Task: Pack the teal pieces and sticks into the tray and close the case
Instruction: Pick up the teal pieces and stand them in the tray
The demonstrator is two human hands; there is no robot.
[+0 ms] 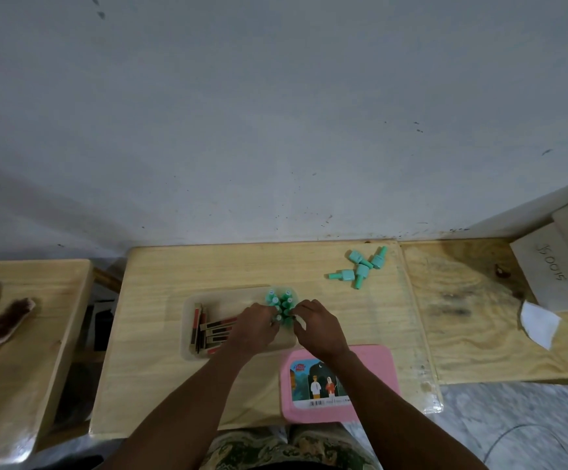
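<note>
A pale tray (187, 320) lies in the middle of the small wooden table. Several dark and red sticks (213, 329) lie in its left half. A cluster of upright teal pieces (281, 301) stands in its right half. My left hand (253, 325) and my right hand (316, 329) meet at the near edge of that cluster, fingertips touching the pieces there. Whether either hand grips a piece is hidden by the fingers. Several loose teal pieces (360, 269) lie at the table's far right. The pink case lid (370, 359) lies near the front edge, under my right forearm.
A second wooden table (472, 317) adjoins on the right, with a cardboard box (554, 269) and a white paper scrap (538, 323). On the left a wooden bench (38, 317) carries two brushes (4, 323). A white wall rises behind.
</note>
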